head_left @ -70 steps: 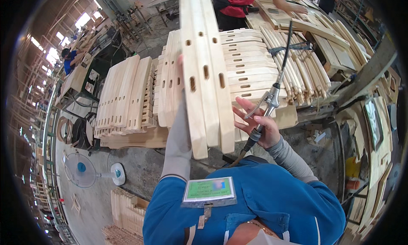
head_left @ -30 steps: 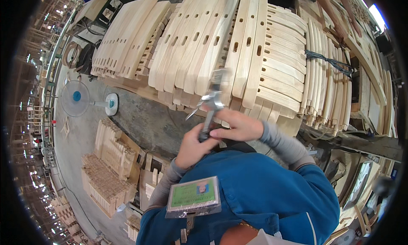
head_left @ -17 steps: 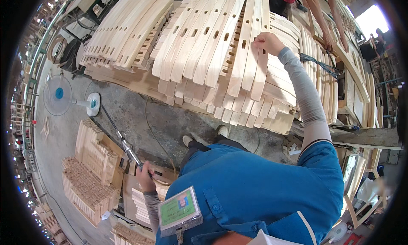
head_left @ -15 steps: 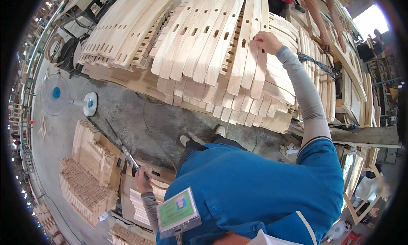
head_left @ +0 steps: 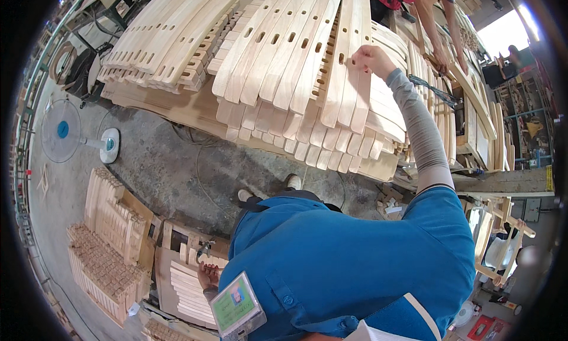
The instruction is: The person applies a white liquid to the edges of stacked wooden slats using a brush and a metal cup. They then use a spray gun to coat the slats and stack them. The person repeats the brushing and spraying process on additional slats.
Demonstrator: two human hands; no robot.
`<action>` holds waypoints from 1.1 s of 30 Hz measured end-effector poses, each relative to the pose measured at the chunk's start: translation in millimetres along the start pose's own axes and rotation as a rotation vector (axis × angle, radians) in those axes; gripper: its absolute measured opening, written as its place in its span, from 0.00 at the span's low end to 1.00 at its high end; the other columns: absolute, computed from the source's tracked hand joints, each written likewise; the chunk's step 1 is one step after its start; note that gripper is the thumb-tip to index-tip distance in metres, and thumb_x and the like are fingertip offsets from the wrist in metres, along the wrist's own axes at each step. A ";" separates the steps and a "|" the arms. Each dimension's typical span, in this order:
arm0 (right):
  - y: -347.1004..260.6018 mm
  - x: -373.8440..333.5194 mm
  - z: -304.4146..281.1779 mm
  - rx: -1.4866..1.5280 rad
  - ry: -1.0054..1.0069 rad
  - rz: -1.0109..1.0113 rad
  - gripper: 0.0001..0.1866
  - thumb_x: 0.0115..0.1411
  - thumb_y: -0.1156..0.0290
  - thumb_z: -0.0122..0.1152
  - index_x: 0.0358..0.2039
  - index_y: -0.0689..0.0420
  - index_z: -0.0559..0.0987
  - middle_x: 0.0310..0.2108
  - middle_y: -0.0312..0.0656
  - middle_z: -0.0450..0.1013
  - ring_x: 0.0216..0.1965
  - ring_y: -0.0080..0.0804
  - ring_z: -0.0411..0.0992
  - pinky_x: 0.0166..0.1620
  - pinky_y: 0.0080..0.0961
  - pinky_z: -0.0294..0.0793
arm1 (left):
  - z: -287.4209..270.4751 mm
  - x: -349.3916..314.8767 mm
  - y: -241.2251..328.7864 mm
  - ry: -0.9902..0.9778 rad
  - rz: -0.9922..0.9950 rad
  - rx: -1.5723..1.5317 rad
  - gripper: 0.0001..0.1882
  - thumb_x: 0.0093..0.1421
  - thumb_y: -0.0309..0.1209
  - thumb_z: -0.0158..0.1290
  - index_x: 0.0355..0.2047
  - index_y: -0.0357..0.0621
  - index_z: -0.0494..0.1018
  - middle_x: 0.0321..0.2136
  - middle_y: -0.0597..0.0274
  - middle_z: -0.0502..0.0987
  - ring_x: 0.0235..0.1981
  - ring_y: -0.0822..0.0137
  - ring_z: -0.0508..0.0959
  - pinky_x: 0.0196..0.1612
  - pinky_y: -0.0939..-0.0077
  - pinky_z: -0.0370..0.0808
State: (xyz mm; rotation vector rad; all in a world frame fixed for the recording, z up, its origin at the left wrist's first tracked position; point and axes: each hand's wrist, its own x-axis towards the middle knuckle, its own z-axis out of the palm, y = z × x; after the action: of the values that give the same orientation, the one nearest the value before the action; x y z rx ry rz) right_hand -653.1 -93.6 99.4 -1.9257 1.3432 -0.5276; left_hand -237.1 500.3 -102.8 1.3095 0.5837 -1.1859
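Note:
My right hand (head_left: 375,60) is closed above the light wooden slats (head_left: 284,83). Its curled fingertips are at an oval slot of one slat, and anything in them is too small to make out. These slats are stacked in layers, with rounded ends toward me and several slots in the top ones. Low at my left side, my left hand (head_left: 208,275) is closed around a metal gun-shaped tool (head_left: 205,250), its fingers partly seen. The tool is over a pile of pale wooden strips (head_left: 190,291), and its long thin front part cannot be made out.
Another slat stack (head_left: 160,36) stands at the far left. A standing fan (head_left: 63,130) and stacked wooden pieces (head_left: 106,252) are on the left. Across the stack, a co-worker's hands (head_left: 442,63) are over wooden parts. A cable (head_left: 198,175) crosses the concrete floor.
My left hand has moved down and closer to my body, and the tool's long thin front part no longer shows. My right hand stays over nearly the same slats, while the view has shifted slightly.

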 end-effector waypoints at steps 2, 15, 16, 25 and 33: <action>-10.2 -2.8 1.4 0.019 0.109 0.030 0.10 0.53 0.67 0.56 0.25 0.61 0.74 0.18 0.31 0.66 0.17 0.17 0.64 0.20 0.15 0.65 | -1.0 4.8 -5.2 0.106 0.004 -0.109 0.12 0.52 0.38 0.52 0.23 0.47 0.63 0.18 0.65 0.66 0.22 0.68 0.69 0.33 0.65 0.72; -8.0 2.8 35.1 -0.440 0.153 -0.253 0.08 0.48 0.70 0.57 0.24 0.63 0.74 0.24 0.43 0.70 0.27 0.28 0.69 0.33 0.23 0.68 | -9.5 31.5 61.9 0.300 0.236 -0.622 0.30 0.45 0.48 0.53 0.46 0.50 0.59 0.39 0.58 0.67 0.38 0.61 0.69 0.35 0.56 0.65; -2.9 1.3 38.3 -0.441 0.280 -0.282 0.09 0.50 0.69 0.56 0.23 0.63 0.74 0.23 0.42 0.70 0.26 0.28 0.69 0.32 0.23 0.69 | -7.1 38.5 68.5 0.170 0.112 -0.695 0.31 0.45 0.47 0.54 0.46 0.45 0.60 0.39 0.58 0.67 0.39 0.60 0.69 0.36 0.55 0.65; 0.7 -27.2 25.7 0.039 0.657 0.081 0.17 0.52 0.57 0.56 0.22 0.60 0.76 0.18 0.40 0.71 0.22 0.26 0.69 0.27 0.22 0.69 | 29.2 70.5 110.0 0.024 0.236 -0.917 0.33 0.44 0.46 0.55 0.44 0.37 0.58 0.45 0.53 0.60 0.48 0.54 0.64 0.51 0.36 0.54; 1.9 -30.3 41.4 -0.634 0.464 -0.152 0.06 0.49 0.74 0.52 0.27 0.58 0.77 0.31 0.43 0.71 0.35 0.39 0.70 0.40 0.30 0.69 | 38.8 92.2 158.6 0.001 0.298 -1.314 0.38 0.43 0.38 0.57 0.49 0.26 0.54 0.44 0.45 0.64 0.52 0.51 0.60 0.57 0.54 0.53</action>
State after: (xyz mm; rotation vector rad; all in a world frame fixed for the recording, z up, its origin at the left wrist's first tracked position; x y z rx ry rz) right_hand -637.5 -52.6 72.8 -2.5372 1.8242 -0.7157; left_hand -73.5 408.8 -108.4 0.2343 0.8961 -0.3407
